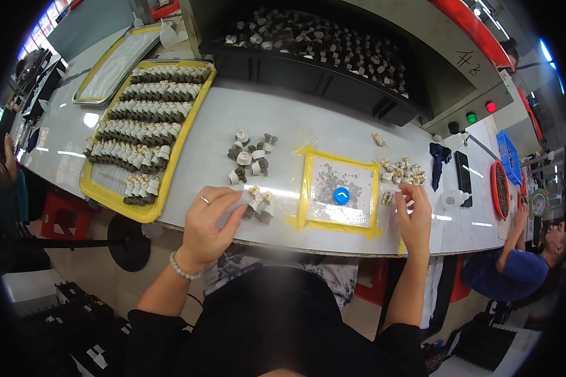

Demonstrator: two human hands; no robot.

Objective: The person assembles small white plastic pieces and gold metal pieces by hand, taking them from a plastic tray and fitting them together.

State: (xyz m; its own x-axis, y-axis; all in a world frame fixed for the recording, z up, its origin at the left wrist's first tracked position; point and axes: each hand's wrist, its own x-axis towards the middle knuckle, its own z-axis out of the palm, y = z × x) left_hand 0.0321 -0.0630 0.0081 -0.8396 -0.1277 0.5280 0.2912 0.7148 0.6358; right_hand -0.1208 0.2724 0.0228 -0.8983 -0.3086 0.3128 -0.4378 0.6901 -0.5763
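My left hand (209, 221) has its thumb and index finger apart and nothing visible between them. Just beyond its fingertips stand a few small grey-and-white figurines with gold tops (265, 207). Farther back lies a loose group of grey-and-white pieces without gold tops (251, 155). At the right, my right hand (415, 217) is raised with fingers bent and thumb apart, beside a small white-and-gold piece (388, 198). Several more white-and-gold pieces (404, 171) lie beyond it. Between my hands, a blue round cap (341, 195) sits on a grey-stained white sheet (358, 213) framed with yellow tape.
A yellow-rimmed tray (148, 213) with rows of figurines stands at the left, another tray (82, 94) behind it. A black bin (283, 69) of pieces sits at the back. Rightward lie a phone (463, 176), a white bottle (449, 200) and a red basin (499, 191). A co-worker (506, 267) sits there.
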